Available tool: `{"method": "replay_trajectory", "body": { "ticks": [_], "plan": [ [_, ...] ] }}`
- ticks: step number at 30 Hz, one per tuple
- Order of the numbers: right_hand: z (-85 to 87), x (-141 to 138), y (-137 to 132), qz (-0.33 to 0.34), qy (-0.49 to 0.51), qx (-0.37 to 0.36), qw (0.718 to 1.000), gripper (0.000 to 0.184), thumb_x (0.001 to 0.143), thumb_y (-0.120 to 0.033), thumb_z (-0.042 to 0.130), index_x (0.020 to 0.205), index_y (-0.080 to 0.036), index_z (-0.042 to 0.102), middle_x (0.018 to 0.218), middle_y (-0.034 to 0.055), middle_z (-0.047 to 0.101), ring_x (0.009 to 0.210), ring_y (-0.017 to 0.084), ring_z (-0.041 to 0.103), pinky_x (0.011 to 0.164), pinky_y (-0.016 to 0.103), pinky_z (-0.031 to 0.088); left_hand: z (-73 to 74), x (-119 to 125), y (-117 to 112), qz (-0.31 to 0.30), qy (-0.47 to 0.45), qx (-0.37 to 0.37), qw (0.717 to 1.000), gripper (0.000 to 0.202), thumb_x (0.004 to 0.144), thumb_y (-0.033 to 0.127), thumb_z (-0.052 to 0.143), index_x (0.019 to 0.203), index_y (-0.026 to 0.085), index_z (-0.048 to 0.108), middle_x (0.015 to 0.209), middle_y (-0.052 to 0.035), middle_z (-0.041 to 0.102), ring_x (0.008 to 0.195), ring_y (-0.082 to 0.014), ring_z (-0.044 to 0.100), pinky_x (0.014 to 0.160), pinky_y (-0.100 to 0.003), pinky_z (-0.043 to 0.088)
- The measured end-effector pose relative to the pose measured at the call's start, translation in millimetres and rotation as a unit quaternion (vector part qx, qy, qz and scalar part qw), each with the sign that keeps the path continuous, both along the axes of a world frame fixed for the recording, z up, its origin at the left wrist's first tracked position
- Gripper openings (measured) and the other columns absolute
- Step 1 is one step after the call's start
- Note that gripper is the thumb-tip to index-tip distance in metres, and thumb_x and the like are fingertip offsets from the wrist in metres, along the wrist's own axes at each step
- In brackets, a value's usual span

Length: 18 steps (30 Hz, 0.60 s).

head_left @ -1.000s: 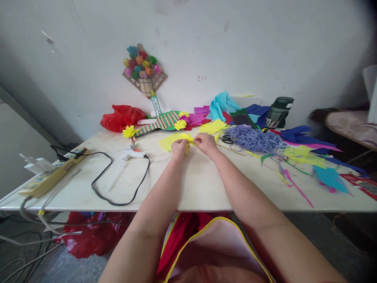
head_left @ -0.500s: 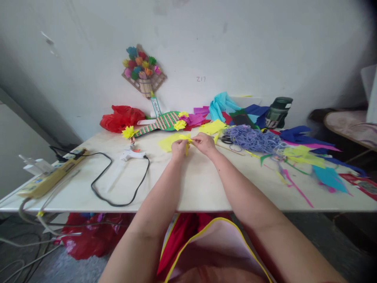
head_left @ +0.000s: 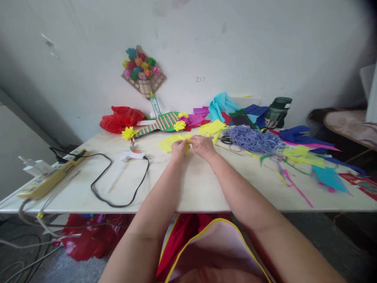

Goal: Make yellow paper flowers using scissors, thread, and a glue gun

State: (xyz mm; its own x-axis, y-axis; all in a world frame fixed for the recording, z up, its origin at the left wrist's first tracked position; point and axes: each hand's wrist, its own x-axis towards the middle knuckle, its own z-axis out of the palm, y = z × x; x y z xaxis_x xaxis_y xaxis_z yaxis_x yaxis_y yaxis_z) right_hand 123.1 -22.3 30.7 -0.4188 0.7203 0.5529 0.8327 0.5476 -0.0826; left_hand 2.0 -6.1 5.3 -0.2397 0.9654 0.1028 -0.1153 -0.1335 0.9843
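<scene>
Over the middle of the table, my left hand [head_left: 178,149] pinches a small piece of yellow crepe paper [head_left: 187,146]. My right hand [head_left: 202,146] is closed on the same piece from the right, its fingertips meeting those of the left. Part of the piece is hidden by my fingers. A flat yellow paper sheet [head_left: 167,143] lies just behind and left of my left hand. Behind my hands rests a green lute-shaped craft [head_left: 167,121] with pale strips and yellow and purple paper flowers. Black-handled scissors [head_left: 226,139] lie right of my right hand.
At left are a white glue gun [head_left: 133,155] with a looping black cord [head_left: 101,192] and a yellow power strip [head_left: 51,177]. To the right lie a tangled purple string heap [head_left: 250,138], coloured paper scraps [head_left: 330,177] and a dark bottle [head_left: 278,113]. A red plastic bag [head_left: 122,118] sits at the back.
My right hand has shifted slightly left and turned over the yellow paper, coming closer to my left hand. The left hand has barely moved.
</scene>
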Motion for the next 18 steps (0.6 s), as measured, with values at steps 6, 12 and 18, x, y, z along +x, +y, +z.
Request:
{"method": "replay_trajectory", "body": {
  "ticks": [6, 12, 18],
  "plan": [
    [-6.8, 0, 7, 0.026, 0.126, -0.01, 0.992, 0.023, 0.081, -0.021, 0.046, 0.086, -0.02, 0.069, 0.103, 0.0052, 0.066, 0.093, 0.017, 0.059, 0.081, 0.026, 0.042, -2.0, -1, -1, -0.018, 0.006, 0.027, 0.999, 0.022, 0.062, 0.032, 0.061, 0.051, 0.015, 0.052, 0.044, 0.0005, 0.05, 0.045, -0.0102, 0.048, 0.048, -0.022, 0.035],
    [-10.1, 8, 23, -0.007, 0.334, -0.118, 0.935, 0.015, 0.076, -0.024, 0.055, 0.076, -0.017, 0.068, 0.076, 0.0024, 0.069, 0.075, 0.015, 0.062, 0.072, 0.025, 0.048, -1.3, 2, -3, -0.064, 0.003, 0.03, 0.998, 0.027, 0.062, 0.037, 0.064, 0.055, 0.014, 0.053, 0.049, -0.0014, 0.055, 0.048, -0.0098, 0.051, 0.051, -0.021, 0.038],
    [-1.6, 10, 16, 0.01, 0.491, -0.343, 0.801, 0.007, 0.074, -0.016, 0.058, 0.069, -0.013, 0.061, 0.051, -0.0014, 0.059, 0.041, 0.008, 0.053, 0.044, 0.019, 0.046, -7.9, 1, 2, -0.077, 0.036, 0.057, 0.995, 0.03, 0.065, 0.041, 0.062, 0.054, 0.014, 0.054, 0.047, 0.0009, 0.05, 0.045, -0.0079, 0.045, 0.048, -0.021, 0.033]
  ]
}}
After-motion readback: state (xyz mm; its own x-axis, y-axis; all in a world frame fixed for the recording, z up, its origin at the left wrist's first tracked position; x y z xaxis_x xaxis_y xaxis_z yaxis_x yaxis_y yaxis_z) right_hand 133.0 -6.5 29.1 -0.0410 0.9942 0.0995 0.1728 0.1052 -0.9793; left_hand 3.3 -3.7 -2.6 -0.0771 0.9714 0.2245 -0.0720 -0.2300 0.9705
